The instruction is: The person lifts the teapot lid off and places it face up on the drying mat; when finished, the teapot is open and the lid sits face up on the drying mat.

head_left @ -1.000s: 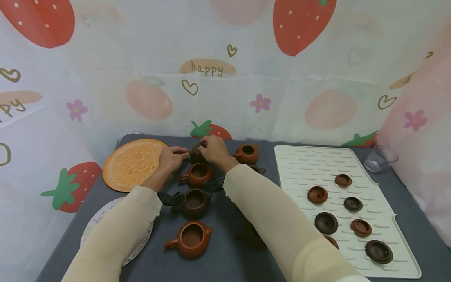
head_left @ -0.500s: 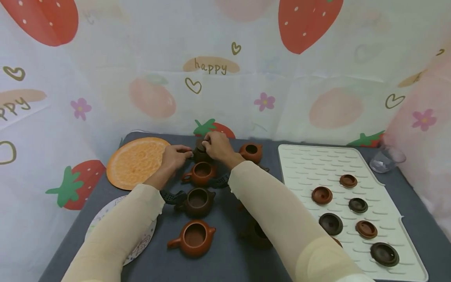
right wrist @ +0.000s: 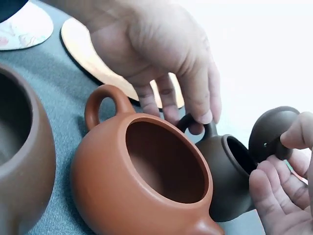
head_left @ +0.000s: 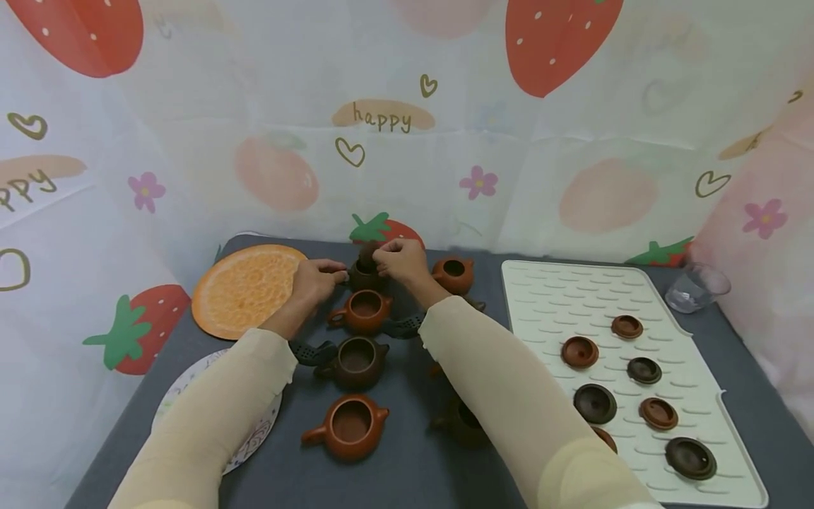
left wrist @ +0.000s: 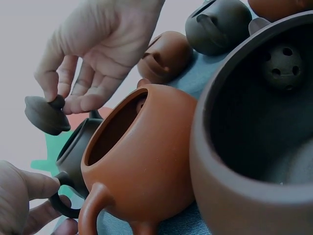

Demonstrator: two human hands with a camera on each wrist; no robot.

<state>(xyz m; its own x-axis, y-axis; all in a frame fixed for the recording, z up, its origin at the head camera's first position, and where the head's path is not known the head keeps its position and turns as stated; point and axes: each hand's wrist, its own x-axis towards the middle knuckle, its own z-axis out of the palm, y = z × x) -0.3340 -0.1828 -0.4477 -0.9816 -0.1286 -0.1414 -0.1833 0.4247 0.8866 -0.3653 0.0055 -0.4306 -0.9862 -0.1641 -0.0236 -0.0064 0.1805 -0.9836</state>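
Observation:
At the far end of a column of teapots stands a small dark brown teapot [head_left: 365, 278], its mouth uncovered. My left hand [head_left: 316, 288] pinches its handle [left wrist: 63, 205] between thumb and fingers. Just above the mouth, my right hand [head_left: 402, 263] holds a dark teapot lid [left wrist: 45, 116] by its knob, the lid tilted on its side. In the right wrist view this lid [right wrist: 270, 128] stands beside the opening. A reddish-brown lidless teapot [right wrist: 142, 166] sits right in front of the dark one.
Nearer along the column are a dark teapot [head_left: 357, 362] and an orange-brown teapot [head_left: 350, 427]. Another column, led by an orange-brown teapot [head_left: 454, 274], is partly under my right sleeve. Several lids lie on the white ridged mat [head_left: 540, 290]. A round orange mat [head_left: 248, 291], patterned plate [head_left: 257, 444] and clear cup [head_left: 696, 288] stand around.
My right hand has lifted the lid off the dark teapot's mouth and tipped it, moving slightly right. My left hand keeps hold of the handle.

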